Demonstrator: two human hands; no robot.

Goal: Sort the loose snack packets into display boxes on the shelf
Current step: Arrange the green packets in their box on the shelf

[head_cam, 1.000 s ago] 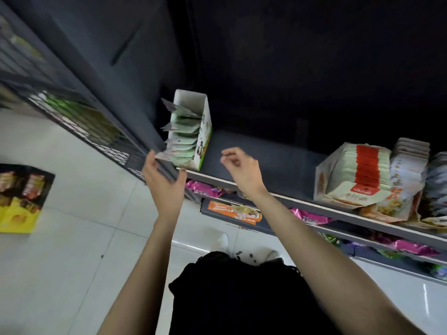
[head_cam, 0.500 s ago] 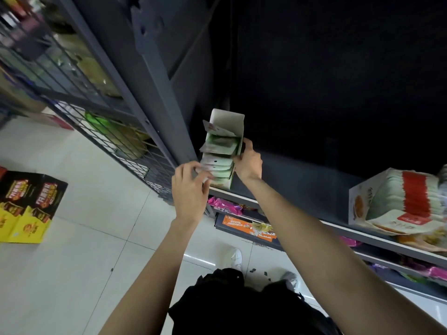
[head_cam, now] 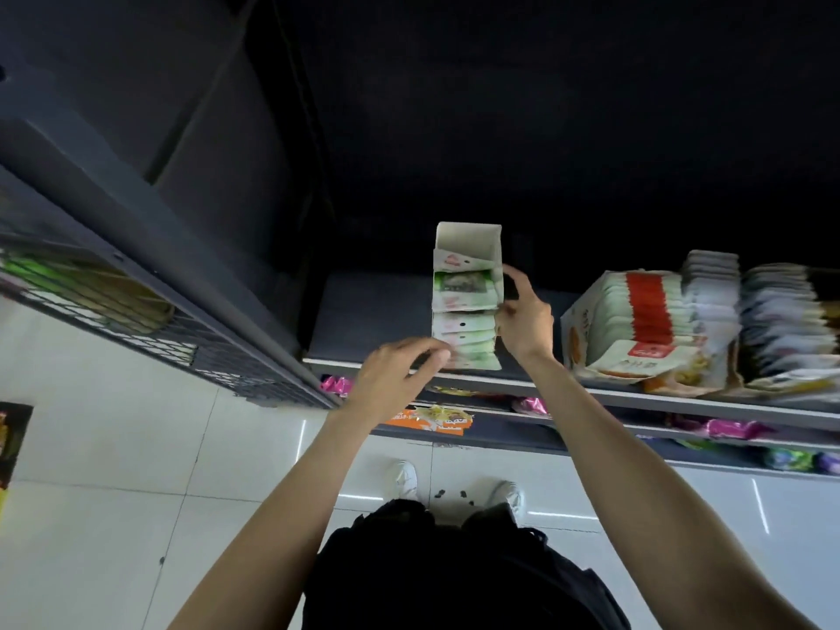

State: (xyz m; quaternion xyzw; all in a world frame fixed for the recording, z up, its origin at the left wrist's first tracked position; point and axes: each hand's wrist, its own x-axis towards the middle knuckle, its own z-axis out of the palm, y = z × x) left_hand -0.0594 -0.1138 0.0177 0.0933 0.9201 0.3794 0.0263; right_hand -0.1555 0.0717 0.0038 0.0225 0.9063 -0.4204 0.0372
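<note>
Both hands work at one narrow white display box [head_cam: 468,241] on the dark shelf [head_cam: 372,311]: the right hand [head_cam: 522,322] grips its right wall with curled fingers, and the left hand [head_cam: 397,372] pinches the front left corner of the green-and-white snack packets [head_cam: 463,320] standing inside it. Just right of the right hand sits a second box of packets [head_cam: 636,329] with a red stripe.

White tiled floor [head_cam: 113,447], wire rack [head_cam: 150,329] (left), 2 white shoes [head_cam: 404,479]
</note>
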